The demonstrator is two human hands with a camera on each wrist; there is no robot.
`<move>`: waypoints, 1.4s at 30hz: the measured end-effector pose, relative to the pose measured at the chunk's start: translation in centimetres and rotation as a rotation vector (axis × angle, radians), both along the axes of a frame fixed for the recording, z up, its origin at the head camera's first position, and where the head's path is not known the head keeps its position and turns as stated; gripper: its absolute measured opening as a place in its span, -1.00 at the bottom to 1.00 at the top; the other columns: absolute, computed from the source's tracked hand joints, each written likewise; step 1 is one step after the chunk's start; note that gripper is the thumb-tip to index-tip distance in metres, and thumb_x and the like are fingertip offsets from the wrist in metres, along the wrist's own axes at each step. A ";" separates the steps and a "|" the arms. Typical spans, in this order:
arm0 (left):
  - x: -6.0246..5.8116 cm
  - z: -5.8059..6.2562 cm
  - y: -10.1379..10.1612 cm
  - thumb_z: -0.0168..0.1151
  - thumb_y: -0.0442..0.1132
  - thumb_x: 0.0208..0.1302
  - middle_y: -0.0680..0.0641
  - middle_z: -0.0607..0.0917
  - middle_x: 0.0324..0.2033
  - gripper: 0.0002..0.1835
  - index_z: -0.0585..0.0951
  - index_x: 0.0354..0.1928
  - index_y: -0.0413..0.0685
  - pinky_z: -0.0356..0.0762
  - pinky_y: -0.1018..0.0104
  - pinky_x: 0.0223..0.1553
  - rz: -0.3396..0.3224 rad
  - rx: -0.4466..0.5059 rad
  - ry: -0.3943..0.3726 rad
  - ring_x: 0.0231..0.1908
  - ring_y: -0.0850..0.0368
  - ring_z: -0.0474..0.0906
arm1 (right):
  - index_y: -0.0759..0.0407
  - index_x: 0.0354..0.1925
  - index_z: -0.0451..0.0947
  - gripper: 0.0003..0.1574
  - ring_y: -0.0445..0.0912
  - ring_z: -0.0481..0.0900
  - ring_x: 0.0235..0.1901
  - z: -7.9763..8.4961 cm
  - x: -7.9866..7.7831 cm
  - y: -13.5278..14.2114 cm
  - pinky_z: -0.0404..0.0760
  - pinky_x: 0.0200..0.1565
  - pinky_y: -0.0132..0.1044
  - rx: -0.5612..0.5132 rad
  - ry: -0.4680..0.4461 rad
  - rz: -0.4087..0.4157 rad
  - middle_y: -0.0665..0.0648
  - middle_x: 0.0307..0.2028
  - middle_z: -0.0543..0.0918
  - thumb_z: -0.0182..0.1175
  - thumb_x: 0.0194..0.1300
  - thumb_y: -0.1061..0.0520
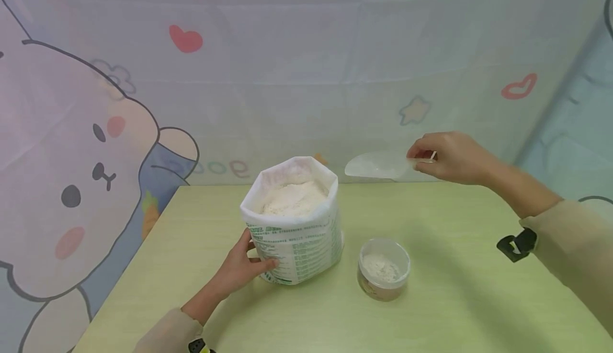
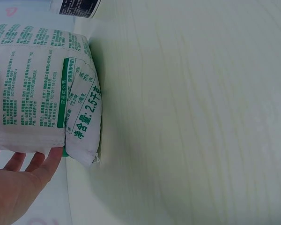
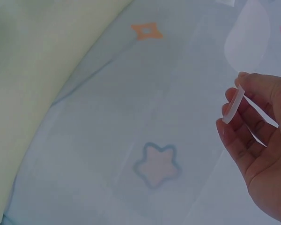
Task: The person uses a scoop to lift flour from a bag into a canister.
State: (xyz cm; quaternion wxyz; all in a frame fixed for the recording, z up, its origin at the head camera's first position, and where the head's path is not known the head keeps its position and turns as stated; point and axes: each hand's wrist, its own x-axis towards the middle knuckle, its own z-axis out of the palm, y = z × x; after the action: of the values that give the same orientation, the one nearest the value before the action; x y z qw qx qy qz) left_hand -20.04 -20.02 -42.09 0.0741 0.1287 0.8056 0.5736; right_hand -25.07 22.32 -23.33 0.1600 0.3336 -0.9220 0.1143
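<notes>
A white flour bag [image 1: 299, 246] with green print stands with its top folded open, white powder showing inside. My left hand [image 1: 244, 268] grips its lower left corner, thumb on the printed front and fingers along the side. In the left wrist view, the fingers of that hand [image 2: 25, 178] lie against the bag [image 2: 28, 93]. Up to the right, my right hand [image 1: 447, 157] pinches the handle of a translucent plastic scoop [image 1: 375, 165]. Its blade points left, above table height, between the bag and a small round tub [image 1: 383, 289] holding white powder.
The pale yellow-green table [image 1: 306, 321] ends at a patterned cloth backdrop [image 1: 287, 113] just behind the bag. In the left wrist view, the tub [image 2: 78, 7] with its dark label stands beyond the bag. Black straps are on both sleeves.
</notes>
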 end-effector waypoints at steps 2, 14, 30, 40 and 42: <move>0.0 0.1 0.0 0.44 -0.18 -0.02 0.03 0.40 0.11 -0.15 0.15 0.25 0.43 0.60 0.18 -0.11 -0.006 0.003 0.003 0.07 -0.12 0.43 | 0.11 -0.28 0.63 -0.85 -0.17 0.58 -0.40 0.6 0.0 -0.4 0.57 -0.37 -0.27 0.002 0.010 0.012 -0.04 -0.37 0.65 0.29 0.09 0.24; 0.0 0.0 0.0 0.44 -0.22 -0.02 0.01 0.38 0.12 -0.14 0.15 0.26 0.36 0.61 0.21 -0.12 -0.004 0.003 0.017 0.08 -0.11 0.40 | 0.08 -0.29 0.64 -0.85 -0.13 0.60 -0.32 3.5 -0.4 -3.6 0.58 -0.26 -0.21 0.053 0.020 0.059 -0.04 -0.36 0.63 0.24 0.11 0.23; 0.1 0.0 0.3 0.45 -0.16 -0.03 0.01 0.38 0.11 -0.15 0.15 0.25 0.40 0.60 0.17 -0.11 -0.013 0.016 -0.011 0.02 -0.10 0.48 | 0.07 -0.26 0.65 -0.82 -0.10 0.60 -0.26 5.2 -0.4 -7.6 0.57 -0.24 -0.19 0.182 0.024 0.121 -0.01 -0.34 0.61 0.26 0.10 0.23; 0.2 0.0 0.3 0.44 -0.15 -0.02 -0.01 0.38 0.12 -0.15 0.13 0.26 0.41 0.60 0.17 -0.12 -0.012 0.008 -0.010 0.00 -0.11 0.51 | 0.06 -0.24 0.66 -0.80 -0.07 0.55 -0.23 5.8 -0.1 -10.1 0.56 -0.23 -0.19 0.269 0.005 0.126 0.01 -0.30 0.61 0.27 0.10 0.24; 0.2 0.0 0.3 0.44 -0.14 -0.02 -0.01 0.38 0.12 -0.15 0.13 0.26 0.41 0.60 0.17 -0.12 -0.011 0.007 -0.010 0.00 -0.11 0.51 | 0.05 -0.24 0.66 -0.80 -0.05 0.54 -0.21 5.9 -0.1 -10.5 0.55 -0.22 -0.18 0.293 0.001 0.112 0.01 -0.29 0.60 0.27 0.11 0.24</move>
State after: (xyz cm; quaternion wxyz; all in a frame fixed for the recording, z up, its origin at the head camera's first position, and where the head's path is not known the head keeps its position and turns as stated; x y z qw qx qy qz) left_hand -19.85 -19.72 -42.07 0.0806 0.1306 0.8025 0.5766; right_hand -25.16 11.84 -17.40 0.1036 0.4044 -0.9086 -0.0131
